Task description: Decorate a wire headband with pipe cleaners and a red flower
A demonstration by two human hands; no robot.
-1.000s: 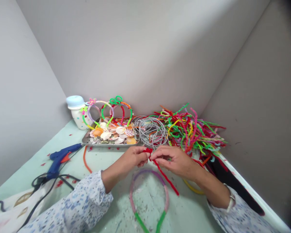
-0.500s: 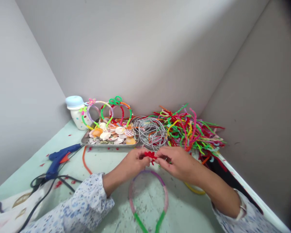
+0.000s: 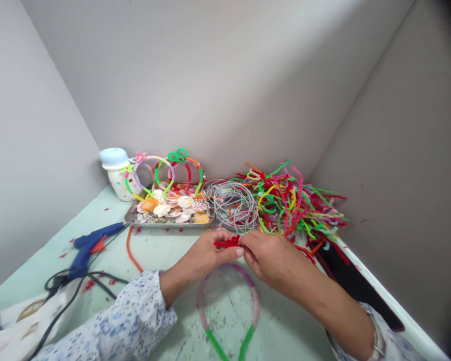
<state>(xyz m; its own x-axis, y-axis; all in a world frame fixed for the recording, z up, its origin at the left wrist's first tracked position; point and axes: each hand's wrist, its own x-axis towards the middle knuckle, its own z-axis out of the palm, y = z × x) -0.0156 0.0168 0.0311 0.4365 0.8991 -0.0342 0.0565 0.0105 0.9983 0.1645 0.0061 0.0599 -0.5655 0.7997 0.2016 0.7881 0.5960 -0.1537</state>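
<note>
Both my hands meet over the table, closed on a small bent piece of red pipe cleaner. My left hand pinches it between thumb and fingers. My right hand grips its right end, with those fingertips partly hidden behind the knuckles. Just below my hands lies a headband wrapped in purple, pink and green fuzzy stem; its lower ends run out of view.
A blue glue gun with a black cord lies left. Behind are a metal tray of shells, finished headbands, a lidded white jar, a coil of grey wire and a heap of colourful pipe cleaners.
My right hand has turned, its fingers curling over the red piece. The red piece has shifted slightly left and now looks flatter between my hands.
</note>
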